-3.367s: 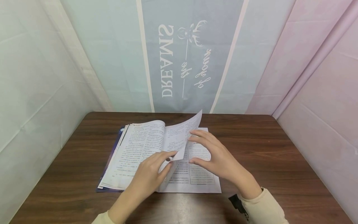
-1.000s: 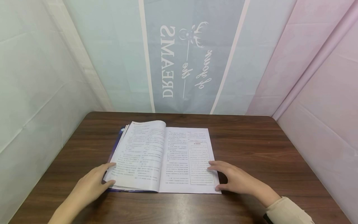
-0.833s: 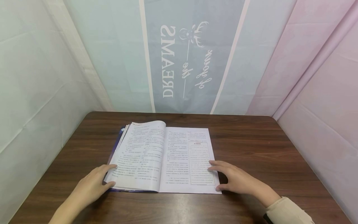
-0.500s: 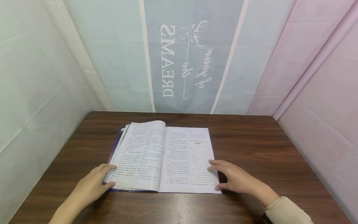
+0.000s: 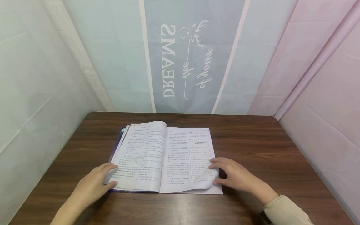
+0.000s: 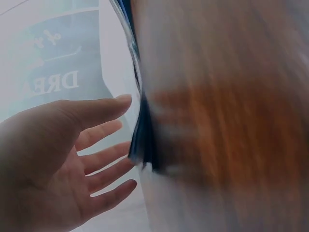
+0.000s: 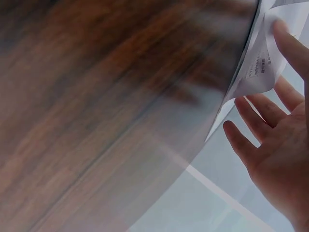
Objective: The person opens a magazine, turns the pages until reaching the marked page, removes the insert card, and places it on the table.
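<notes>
A magazine [image 5: 140,147] lies spread out on the table, printed text on both sides and a dark blue cover edge showing at the left. Its right-hand page [image 5: 180,162] bends up at the near outer corner, baring a white sheet below. There my right hand [image 5: 236,176] holds that corner between thumb and fingers; the right wrist view shows the curled page [image 7: 263,63] between them. At the opposite side, my left hand [image 5: 91,184] rests its fingertips and thumb on the left page's outer edge, fingers apart. In the left wrist view the fingers of my left hand [image 6: 63,159] are extended.
The dark wooden table [image 5: 253,140] reaches around the magazine on all sides. Behind it hangs a printed cloth backdrop [image 5: 185,62] with reversed lettering, and pale cloth walls [image 5: 36,78] stand at left and right.
Earlier, a loose page was turned over to the left and both hands settled at the outer edges. Since half a second ago, the right hand has raised the right page's near corner; the left stays put.
</notes>
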{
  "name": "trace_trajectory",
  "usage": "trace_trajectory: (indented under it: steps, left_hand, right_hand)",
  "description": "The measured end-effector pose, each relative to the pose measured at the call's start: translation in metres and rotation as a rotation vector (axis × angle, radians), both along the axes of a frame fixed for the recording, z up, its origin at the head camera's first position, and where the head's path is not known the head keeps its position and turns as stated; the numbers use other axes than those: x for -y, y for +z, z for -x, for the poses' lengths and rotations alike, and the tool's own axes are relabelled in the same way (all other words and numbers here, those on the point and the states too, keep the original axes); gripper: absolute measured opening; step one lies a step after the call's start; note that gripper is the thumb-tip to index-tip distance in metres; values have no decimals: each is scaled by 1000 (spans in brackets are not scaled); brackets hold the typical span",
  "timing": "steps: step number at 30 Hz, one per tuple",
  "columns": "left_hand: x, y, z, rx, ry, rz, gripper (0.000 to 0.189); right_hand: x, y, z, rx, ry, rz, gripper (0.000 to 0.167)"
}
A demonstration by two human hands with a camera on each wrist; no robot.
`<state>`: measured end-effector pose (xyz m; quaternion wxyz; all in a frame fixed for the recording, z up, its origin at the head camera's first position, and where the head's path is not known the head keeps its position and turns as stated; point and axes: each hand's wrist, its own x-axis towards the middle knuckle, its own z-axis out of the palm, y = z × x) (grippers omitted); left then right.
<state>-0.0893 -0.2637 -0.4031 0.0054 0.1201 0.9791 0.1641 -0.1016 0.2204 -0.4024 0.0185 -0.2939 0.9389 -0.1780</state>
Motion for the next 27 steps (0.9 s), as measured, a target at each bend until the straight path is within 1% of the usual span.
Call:
trace_trajectory:
  steps: [3, 7, 10, 13, 19, 23, 27]
  left_hand:
    - [-6, 4, -1, -22, -5, -23, 50]
    - [-17, 10, 0, -50, -17, -67, 44]
    - [-26, 13, 2, -70, -30, -108, 39]
    - [-36, 15, 4, -97, -52, -144, 35]
    - [-60, 18, 7, -151, -96, -200, 34]
    - [-77, 21, 8, -181, -131, -221, 35]
    - [-94, 26, 8, -216, -181, -243, 35]
  right_hand:
    - [2, 3, 2, -13, -20, 17, 43]
    - [5, 6, 5, -61, -35, 34, 41]
    - [9, 9, 8, -99, -30, 53, 40]
    - [12, 13, 11, -132, -40, 64, 40]
    - [17, 22, 16, -161, -75, 106, 40]
    - [22, 30, 18, -189, -73, 146, 40]
    - [29, 39, 20, -216, -74, 150, 40]
